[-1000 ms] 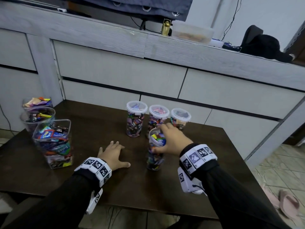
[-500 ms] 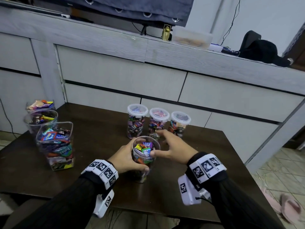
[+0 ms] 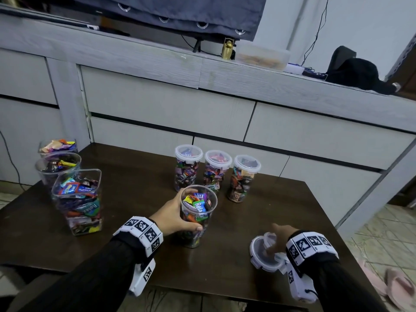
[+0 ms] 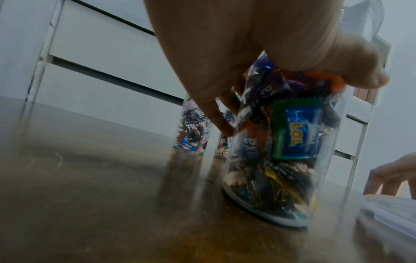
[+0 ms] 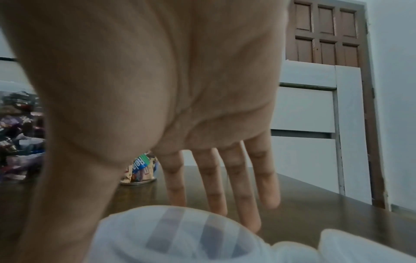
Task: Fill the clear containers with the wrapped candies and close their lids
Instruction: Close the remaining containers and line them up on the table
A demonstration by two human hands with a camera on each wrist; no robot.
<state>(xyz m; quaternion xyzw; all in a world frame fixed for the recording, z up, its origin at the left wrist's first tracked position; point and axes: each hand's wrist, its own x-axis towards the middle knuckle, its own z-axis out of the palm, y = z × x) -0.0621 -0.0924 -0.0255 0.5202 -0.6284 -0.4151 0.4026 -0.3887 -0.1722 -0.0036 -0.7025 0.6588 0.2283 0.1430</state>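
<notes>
My left hand [image 3: 173, 219] grips an open clear container [image 3: 198, 212] packed with wrapped candies; it stands on the dark table, lidless. In the left wrist view my fingers [image 4: 247, 44] curl round the container's [image 4: 281, 142] upper wall. My right hand [image 3: 276, 240] hovers low at the front right over a loose clear lid [image 3: 262, 255] lying on the table. The right wrist view shows straight fingers [image 5: 245, 195] reaching down just behind the lid [image 5: 180, 236], gripping nothing. Three candy-filled containers with lids on [image 3: 217, 172] stand in a row behind.
Open tubs of wrapped candies [image 3: 77, 199] stand in a cluster at the table's left edge. A grey drawer unit [image 3: 202, 113] runs behind the table [image 3: 135, 199]. The table's right edge drops to a tiled floor with slippers [image 3: 396, 287].
My left hand left the tabletop and took the open container, drawing it nearer. My right hand let go of it and moved right and toward me, over the lid.
</notes>
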